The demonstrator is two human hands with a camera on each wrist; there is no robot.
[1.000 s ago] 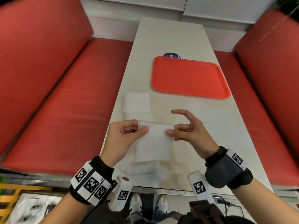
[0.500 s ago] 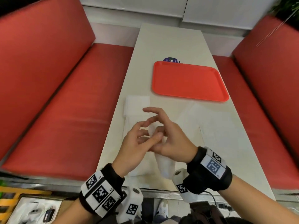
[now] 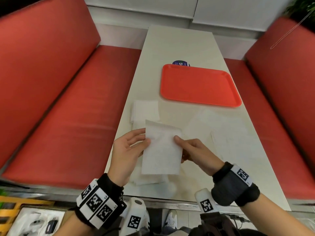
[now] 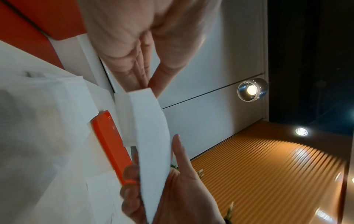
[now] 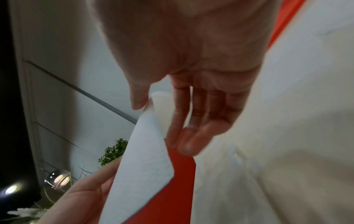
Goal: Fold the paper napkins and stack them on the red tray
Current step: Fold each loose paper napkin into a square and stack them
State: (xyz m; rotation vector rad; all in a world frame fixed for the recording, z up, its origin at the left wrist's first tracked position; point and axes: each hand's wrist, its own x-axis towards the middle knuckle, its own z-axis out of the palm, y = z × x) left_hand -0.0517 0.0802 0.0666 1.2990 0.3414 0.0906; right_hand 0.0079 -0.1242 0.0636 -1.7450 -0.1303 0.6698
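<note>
Holding a white paper napkin (image 3: pixel 162 150) up above the near end of the pale table (image 3: pixel 180 46), folded into a tall rectangle, a second layer peeking out along its top edge. Showing a faint embossed texture and soft, slightly bowed sides; curving edge-on in the left wrist view (image 4: pixel 151 144).

Pinching the napkin's left edge with the left hand (image 3: pixel 126 154), thumb lying on the front face, fingers extending behind. Pinching the right edge with the right hand (image 3: pixel 196 154), thumb on the front near the upper corner, fingers nearly straight behind the sheet, as seen from the right wrist (image 5: pixel 193 109).

Lying flat on the table beyond and to the left of the held sheet, more white napkins (image 3: pixel 145 111), loosely overlapping; further pale sheets spreading to the right (image 3: pixel 219 126), hard to separate from the tabletop.

Sitting farther along the table, right of centre and well apart from the hands, the red tray (image 3: pixel 199 86), nothing resting on its surface, a dark round sticker (image 3: pixel 180 63) showing just behind its far rim.

Flanking the table on both sides, red upholstered benches (image 3: pixel 59 92).
</note>
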